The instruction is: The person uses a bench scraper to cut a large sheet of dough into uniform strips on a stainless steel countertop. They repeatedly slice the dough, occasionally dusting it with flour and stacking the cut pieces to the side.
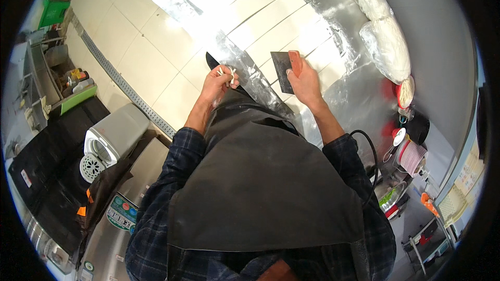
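My left hand (pixel 219 82) is closed around some thin white dough strips (pixel 226 75), just off the near edge of a metal worktop (pixel 247 62). In my right hand (pixel 306 82) is a dough scraper (pixel 283 71) with a dark rectangular blade and a reddish-brown handle, over the worktop. Under and beyond it lies a large pale sheet (pixel 269 15), apparently dough, divided by long parallel cuts into broad strips. Glare washes out its far part. A black apron (pixel 265 179) covers my front, and the toe of a dark shoe (pixel 211 61) shows beyond my left hand.
Long plastic-wrapped white bundles (pixel 384 47) line the worktop's wall side. A red bowl (pixel 406 91) with white contents and a stack of striped plates (pixel 412 158) stand at the right. On my left are a floor drain grate (pixel 125 82), a white lidded container (pixel 117 132) and a steel appliance (pixel 107 246).
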`<state>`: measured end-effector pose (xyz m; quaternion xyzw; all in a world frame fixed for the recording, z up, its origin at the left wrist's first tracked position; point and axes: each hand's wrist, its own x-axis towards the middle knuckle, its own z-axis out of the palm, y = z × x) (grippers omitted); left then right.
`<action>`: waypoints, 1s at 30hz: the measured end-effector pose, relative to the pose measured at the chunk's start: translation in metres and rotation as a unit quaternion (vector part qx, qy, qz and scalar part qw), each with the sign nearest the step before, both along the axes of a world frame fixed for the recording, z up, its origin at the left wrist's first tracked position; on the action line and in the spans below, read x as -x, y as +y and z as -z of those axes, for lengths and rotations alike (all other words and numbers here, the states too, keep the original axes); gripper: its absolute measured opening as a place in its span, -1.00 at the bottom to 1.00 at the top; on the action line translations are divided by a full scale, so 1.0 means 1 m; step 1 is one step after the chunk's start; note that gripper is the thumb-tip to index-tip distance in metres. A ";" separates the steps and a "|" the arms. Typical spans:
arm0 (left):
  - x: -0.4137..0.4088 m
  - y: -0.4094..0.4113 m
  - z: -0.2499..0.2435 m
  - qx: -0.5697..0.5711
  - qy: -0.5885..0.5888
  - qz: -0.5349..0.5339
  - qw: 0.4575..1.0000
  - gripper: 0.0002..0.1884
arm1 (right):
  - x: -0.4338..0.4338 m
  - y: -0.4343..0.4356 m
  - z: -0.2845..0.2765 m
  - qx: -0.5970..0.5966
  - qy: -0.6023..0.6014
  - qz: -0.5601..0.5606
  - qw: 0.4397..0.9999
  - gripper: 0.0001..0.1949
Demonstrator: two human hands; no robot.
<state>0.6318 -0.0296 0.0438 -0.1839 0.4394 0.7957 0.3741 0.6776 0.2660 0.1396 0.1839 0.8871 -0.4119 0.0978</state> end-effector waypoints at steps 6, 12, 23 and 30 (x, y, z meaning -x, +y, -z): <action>-0.006 0.009 -0.006 0.025 0.005 0.008 1.000 -0.86 | -0.014 -0.005 0.000 -0.024 -0.058 -0.017 0.998 -0.62; -0.010 0.010 -0.002 -0.008 0.015 0.002 1.000 -0.83 | -0.019 -0.013 -0.003 0.012 -0.116 -0.003 0.993 -0.51; 0.018 0.031 -0.033 0.011 -0.022 0.018 1.000 -0.66 | -0.018 -0.008 -0.020 0.029 -0.022 -0.027 0.999 -0.66; 0.011 0.038 -0.043 0.067 -0.049 0.050 0.995 -0.50 | 0.000 0.095 -0.055 0.073 -0.044 0.069 0.994 -0.62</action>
